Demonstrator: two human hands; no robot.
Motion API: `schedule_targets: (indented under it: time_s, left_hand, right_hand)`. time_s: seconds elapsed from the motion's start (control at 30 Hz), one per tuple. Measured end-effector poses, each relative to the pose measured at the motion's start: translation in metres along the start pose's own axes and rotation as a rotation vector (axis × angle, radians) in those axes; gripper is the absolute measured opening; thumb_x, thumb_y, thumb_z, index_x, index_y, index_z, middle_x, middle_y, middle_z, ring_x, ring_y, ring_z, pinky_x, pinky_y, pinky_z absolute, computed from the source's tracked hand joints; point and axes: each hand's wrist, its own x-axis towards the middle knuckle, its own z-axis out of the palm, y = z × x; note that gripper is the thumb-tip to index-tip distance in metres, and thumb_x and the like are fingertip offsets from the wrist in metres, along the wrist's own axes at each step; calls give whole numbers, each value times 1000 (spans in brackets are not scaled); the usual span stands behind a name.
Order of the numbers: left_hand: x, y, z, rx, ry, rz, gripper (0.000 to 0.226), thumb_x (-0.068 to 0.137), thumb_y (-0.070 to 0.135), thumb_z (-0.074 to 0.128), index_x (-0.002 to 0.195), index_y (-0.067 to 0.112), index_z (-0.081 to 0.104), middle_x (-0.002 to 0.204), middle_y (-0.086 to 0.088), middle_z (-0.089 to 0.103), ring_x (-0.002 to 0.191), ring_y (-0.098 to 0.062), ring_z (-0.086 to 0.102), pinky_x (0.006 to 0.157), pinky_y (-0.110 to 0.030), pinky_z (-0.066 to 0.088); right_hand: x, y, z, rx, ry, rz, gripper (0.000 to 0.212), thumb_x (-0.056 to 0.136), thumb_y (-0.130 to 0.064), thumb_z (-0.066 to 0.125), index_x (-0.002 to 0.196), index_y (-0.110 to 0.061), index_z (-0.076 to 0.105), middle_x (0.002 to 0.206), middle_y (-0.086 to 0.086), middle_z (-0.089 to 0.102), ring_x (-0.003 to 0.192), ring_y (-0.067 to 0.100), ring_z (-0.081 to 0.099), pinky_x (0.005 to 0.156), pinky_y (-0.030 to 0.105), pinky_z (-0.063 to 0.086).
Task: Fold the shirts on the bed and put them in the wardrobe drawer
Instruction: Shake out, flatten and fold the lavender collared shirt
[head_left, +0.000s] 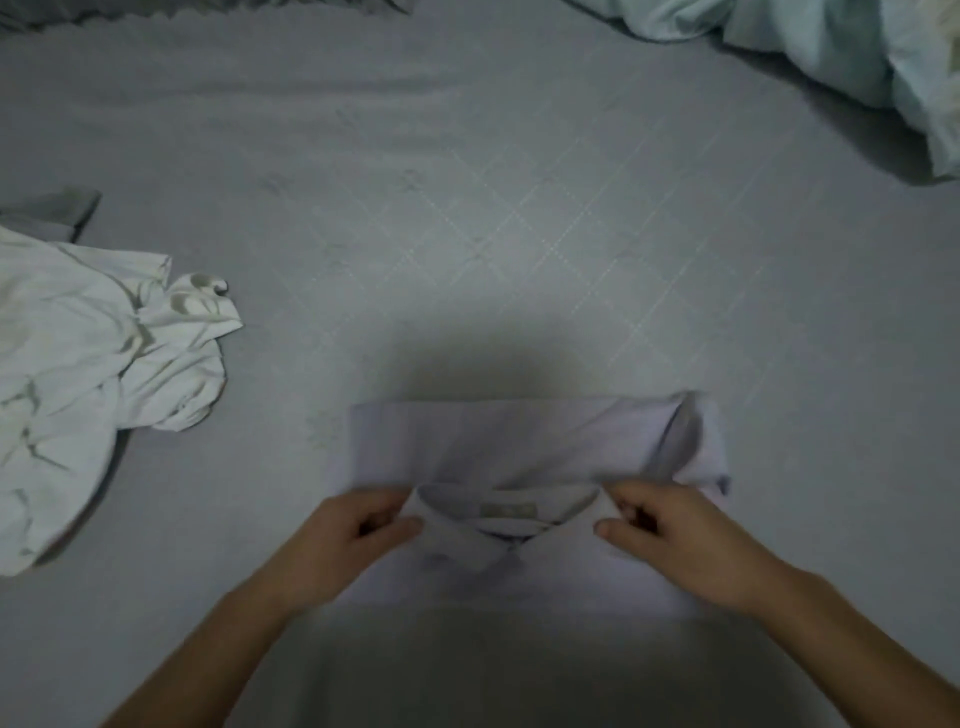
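Looking down on a bed (467, 208) under dim light, covered by a grey quilted sheet stitched in a faint diamond pattern, wrinkled lightly toward the far side. Filling nearly the whole view, that sheet (no wall, floor, wardrobe or drawer in sight).

Lying near the front edge, at the centre: a pale lilac shirt (519, 441), folded into a compact rectangle, collar turned toward the viewer and a small label visible inside the neck. One loose fold sticking up at its right end.

Gripping the shirt at the collar line on either side: left hand (348, 540) with fingers curled under and thumb pressed on top of the fabric at the collar's left corner; right hand (670, 540) pinching the same way at the collar's right corner. Both forearms bare, reaching in from the bottom of the view and resting over the nearer part of the shirt.

Well to the left of the lilac shirt: a crumpled white shirt (93, 374), unfolded, heaped loosely on the sheet. Just beyond that, a strip of grey cloth (57, 210) poking out (kind of garment unclear).

Far beyond the lilac shirt and to its right: a bunched pale green blanket (831, 62) in the corner. Far beyond and to its left: a dark grey fabric edge (208, 8) along the top of the view.
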Motion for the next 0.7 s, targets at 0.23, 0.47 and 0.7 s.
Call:
schedule_targets:
  time_s: [0.23, 0.47, 0.7]
  left_hand:
    - [2, -43, 34, 90, 100, -21, 4, 92, 38, 65, 91, 35, 67, 85, 13, 66, 79, -5, 62, 74, -23, 50]
    - [4, -46, 46, 254, -8, 89, 29, 90, 36, 69, 68, 26, 52, 73, 14, 52, 70, -2, 52, 65, -19, 40]
    - [0, -64, 46, 183, -66, 15, 37, 95, 33, 63, 65, 17, 49, 60, 7, 50, 60, -1, 50, 57, -13, 35]
  right_hand:
    - [-18, 46, 37, -540, 130, -59, 52, 69, -50, 82, 112, -25, 68, 101, -3, 64, 93, 22, 63, 83, 38, 45]
    - [-21, 72, 30, -668, 128, -55, 41, 55, -39, 90, 88, -26, 69, 87, -3, 63, 81, 25, 64, 74, 36, 41]
    - [-37, 84, 37, -451, -48, -52, 17, 92, -36, 62, 100, -22, 66, 106, -5, 70, 101, 15, 65, 84, 31, 47]
